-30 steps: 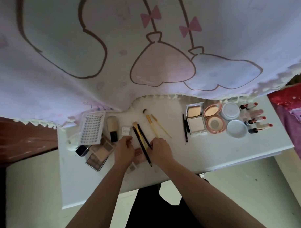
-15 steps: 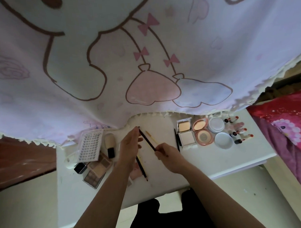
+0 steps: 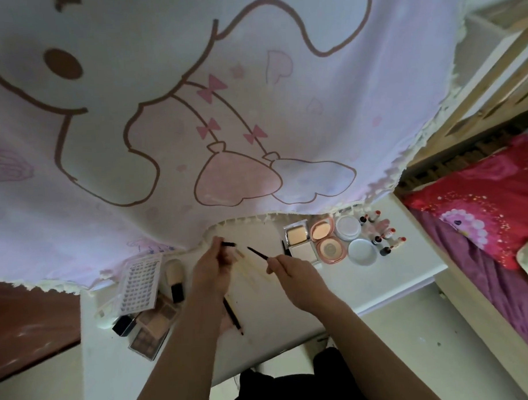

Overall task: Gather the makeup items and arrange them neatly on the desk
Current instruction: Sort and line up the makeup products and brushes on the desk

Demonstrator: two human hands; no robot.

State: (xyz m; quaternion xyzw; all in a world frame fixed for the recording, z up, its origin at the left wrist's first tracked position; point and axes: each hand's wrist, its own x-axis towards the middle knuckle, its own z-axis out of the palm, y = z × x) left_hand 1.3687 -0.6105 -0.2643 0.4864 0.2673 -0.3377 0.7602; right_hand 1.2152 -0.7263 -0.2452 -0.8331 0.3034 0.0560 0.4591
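Above the white desk (image 3: 290,315), my right hand (image 3: 292,272) pinches a thin black makeup pencil (image 3: 258,253), its tip pointing up-left. My left hand (image 3: 212,269) grips a short black cap (image 3: 228,244), held apart from the pencil. A second black pencil (image 3: 232,316) and pale-handled brushes (image 3: 250,266) lie on the desk below my hands. At the right stand an open square compact (image 3: 300,243), a round pink compact (image 3: 325,239), two white round lids (image 3: 361,250) and several small lipsticks (image 3: 383,237). At the left lie a lash card (image 3: 138,286), a stubby brush (image 3: 175,277) and eyeshadow palettes (image 3: 153,326).
A pale cartoon-print curtain (image 3: 223,111) with a fringe hangs over the desk's far edge. A bed with red and purple bedding (image 3: 481,210) stands at the right beside a wooden frame. A dark brown surface (image 3: 30,324) lies left of the desk.
Both hands lifted a black pencil off the desk. The left hand has now pulled its cap away, so cap and pencil are apart. The camera tilted upward.
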